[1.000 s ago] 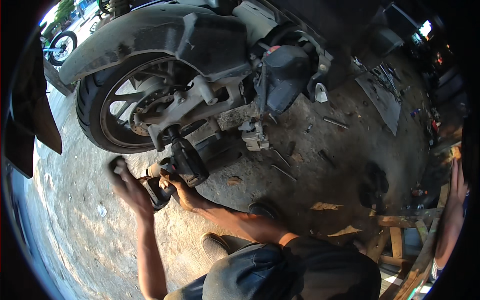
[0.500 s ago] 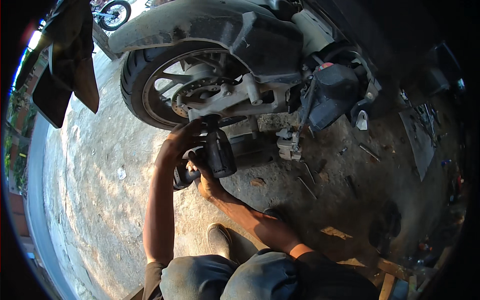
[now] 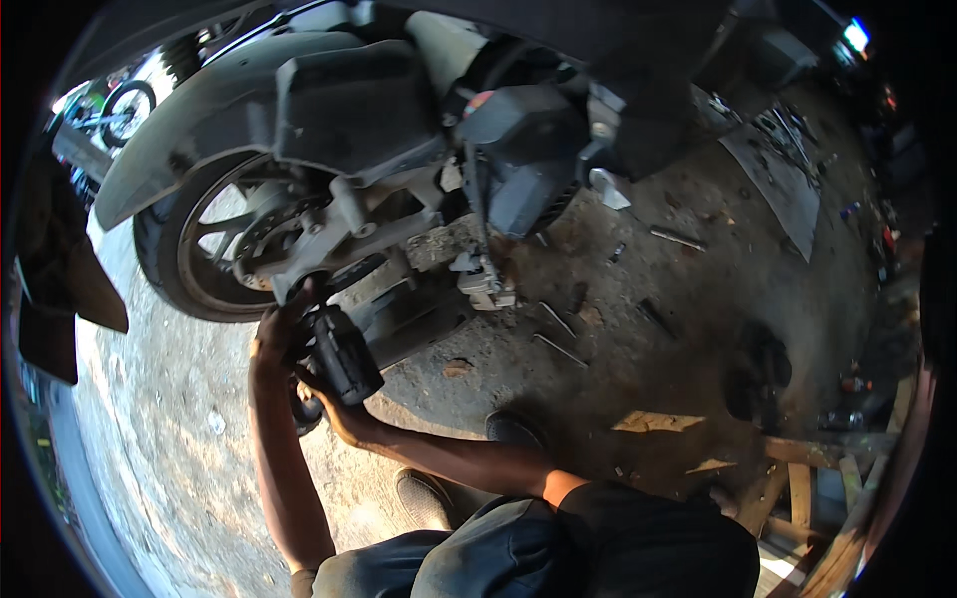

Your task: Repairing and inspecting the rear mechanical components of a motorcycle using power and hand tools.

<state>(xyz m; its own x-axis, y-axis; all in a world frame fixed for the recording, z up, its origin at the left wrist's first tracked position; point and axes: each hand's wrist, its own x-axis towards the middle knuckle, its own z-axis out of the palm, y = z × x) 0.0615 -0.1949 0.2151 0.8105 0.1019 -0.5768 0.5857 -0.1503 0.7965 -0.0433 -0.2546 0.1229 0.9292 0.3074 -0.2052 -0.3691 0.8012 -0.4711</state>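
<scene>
My right hand (image 3: 334,407) was wrapped round the handle of a black power tool (image 3: 345,357), fingers curled in under its body. My left hand (image 3: 282,334) lay against the tool's front end, fingers bent over it; in that shadow I couldn't tell whether they gripped or only steadied. The tool hung above the concrete floor (image 3: 189,468), its nose up by the lower end of the motorcycle's grey swingarm (image 3: 324,242) – whether touching, I couldn't see. Behind that stood the wheel (image 3: 159,254), under a dusty black fender (image 3: 219,110).

Just right of the tool a long dark part (image 3: 409,324) lay on the floor, a metal caliper (image 3: 485,287) by its right end. Two thin rods (image 3: 560,349) lay beyond the caliper, near each other. Farther right was a grey sheet (image 3: 773,189), with loose tools strewn along its upper right edge. My shoes (image 3: 424,498) were on the floor – a wooden frame (image 3: 800,488) well off to my right.
</scene>
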